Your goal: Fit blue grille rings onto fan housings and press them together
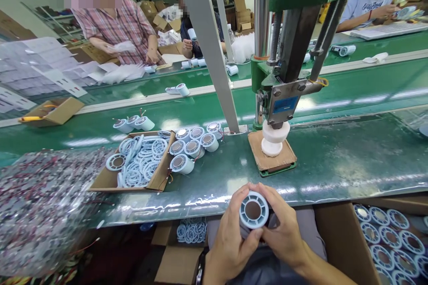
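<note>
The left hand (230,236) and right hand (284,227) pinch a pale blue round plastic speaker housing (253,209) between fingertips, just in front of the green hand press (281,98) on its wooden base plate (272,158). Held only by its rim over the lap, it could slip and drop off the bench edge.

No legible text — even on the blue plate (285,104)

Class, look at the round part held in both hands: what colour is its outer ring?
The round part has a pale blue ring around a brown centre, seen in the head view.
</note>
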Available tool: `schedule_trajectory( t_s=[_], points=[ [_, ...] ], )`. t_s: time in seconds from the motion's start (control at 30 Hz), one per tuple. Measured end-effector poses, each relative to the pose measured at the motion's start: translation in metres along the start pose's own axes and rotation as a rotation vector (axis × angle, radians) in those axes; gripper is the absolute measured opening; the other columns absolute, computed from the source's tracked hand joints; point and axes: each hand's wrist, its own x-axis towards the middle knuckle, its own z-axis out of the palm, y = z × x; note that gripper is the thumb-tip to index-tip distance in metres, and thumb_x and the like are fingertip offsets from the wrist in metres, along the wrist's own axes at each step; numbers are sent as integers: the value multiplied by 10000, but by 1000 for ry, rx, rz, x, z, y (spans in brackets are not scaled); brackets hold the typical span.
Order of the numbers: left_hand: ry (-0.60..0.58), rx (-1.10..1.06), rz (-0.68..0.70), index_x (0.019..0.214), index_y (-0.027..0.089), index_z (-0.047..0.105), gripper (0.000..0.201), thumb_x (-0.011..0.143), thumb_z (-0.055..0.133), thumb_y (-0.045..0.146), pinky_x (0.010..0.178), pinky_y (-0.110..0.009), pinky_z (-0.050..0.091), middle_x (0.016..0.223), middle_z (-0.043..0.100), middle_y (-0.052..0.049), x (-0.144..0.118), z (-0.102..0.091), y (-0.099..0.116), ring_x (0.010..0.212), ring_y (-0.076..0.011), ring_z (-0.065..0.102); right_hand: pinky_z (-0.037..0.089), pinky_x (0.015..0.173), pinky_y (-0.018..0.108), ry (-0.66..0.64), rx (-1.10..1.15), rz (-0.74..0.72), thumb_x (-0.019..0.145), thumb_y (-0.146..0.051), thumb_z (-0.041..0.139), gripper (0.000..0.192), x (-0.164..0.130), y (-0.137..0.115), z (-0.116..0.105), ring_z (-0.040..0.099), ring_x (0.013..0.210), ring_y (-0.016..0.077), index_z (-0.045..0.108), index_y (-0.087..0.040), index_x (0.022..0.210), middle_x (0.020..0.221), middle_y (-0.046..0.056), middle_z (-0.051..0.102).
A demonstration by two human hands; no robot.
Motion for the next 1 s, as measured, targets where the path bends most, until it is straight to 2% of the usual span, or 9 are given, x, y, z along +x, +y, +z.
schedule_trajectory(
  t_s=[0.23, 0.47, 0.57, 0.73, 0.8, 0.87, 0.9, 0.97, 1.0],
  points=[
    [-35, 40, -20, 1556, 216, 277, 599, 1000, 499, 250, 1127, -424, 496, 1485, 536, -176, 1, 0, 3, 1399, -277, 537, 624, 971, 340, -33, 2, 50, 835, -90, 665, 687, -4, 4, 0, 740, 1117, 238, 511, -270, 1480, 1231, 90, 748],
    [-22, -25, -68, 1583, 229, 211, 605, 1032, 455, 271, 1153, -425, 464, 1559, 460, -179, -6, 11, -1, 1451, -276, 476, 609, 1006, 416, -31, 11, 61, 850, -85, 625, 834, -7, 5, 3, 734, 1145, 245, 302, -275, 1595, 1267, 104, 739],
    [-16, -51, -108, 1581, 221, 211, 602, 1026, 445, 247, 1155, -451, 458, 1573, 452, -189, -7, 21, -9, 1453, -285, 476, 616, 997, 416, -59, -62, 54, 846, -71, 601, 736, -9, 15, 7, 727, 1157, 250, 429, -266, 1534, 1264, 101, 741],
    [53, -97, -313, 1399, 134, 474, 498, 925, 545, 269, 1037, -465, 549, 1374, 647, -201, 8, 30, -25, 1260, -315, 652, 650, 941, 425, -177, -184, 99, 823, -82, 593, 641, -10, 37, 10, 739, 1131, 284, 562, -197, 1453, 1273, 142, 733],
    [76, -136, -413, 1309, 139, 561, 503, 825, 616, 260, 1009, -455, 562, 1278, 714, -166, 26, 25, -27, 1169, -312, 699, 638, 973, 458, -247, -237, 45, 808, -87, 630, 690, 11, 29, -8, 696, 1211, 311, 539, -199, 1482, 1357, 154, 683],
    [88, -169, -471, 1254, 147, 608, 508, 756, 637, 245, 1002, -439, 559, 1224, 745, -136, 48, 17, -27, 1120, -301, 714, 602, 1034, 483, -285, -347, -83, 828, -107, 667, 710, 53, 7, -39, 638, 1289, 326, 506, -198, 1513, 1427, 159, 629],
    [89, -179, -482, 1233, 151, 623, 500, 742, 637, 244, 997, -432, 557, 1202, 753, -124, 59, 13, -26, 1100, -295, 717, 579, 1064, 482, -240, -411, -178, 862, -115, 660, 670, 82, -8, -58, 637, 1289, 313, 511, -204, 1509, 1409, 149, 643],
    [74, -189, -475, 1196, 161, 642, 479, 723, 639, 240, 968, -416, 562, 1149, 768, -101, 77, 8, -25, 1045, -279, 726, 522, 1105, 471, -23, -548, -333, 919, -91, 597, 551, 151, -39, -97, 600, 1327, 286, 564, -203, 1457, 1398, 105, 652],
    [59, -188, -462, 1174, 167, 649, 469, 710, 641, 227, 945, -409, 568, 1114, 776, -88, 82, 7, -24, 1009, -272, 732, 532, 1047, 419, 102, -602, -396, 933, -101, 575, 512, 187, -53, -115, 589, 1327, 268, 568, -164, 1441, 1400, 91, 649]
  ],
)
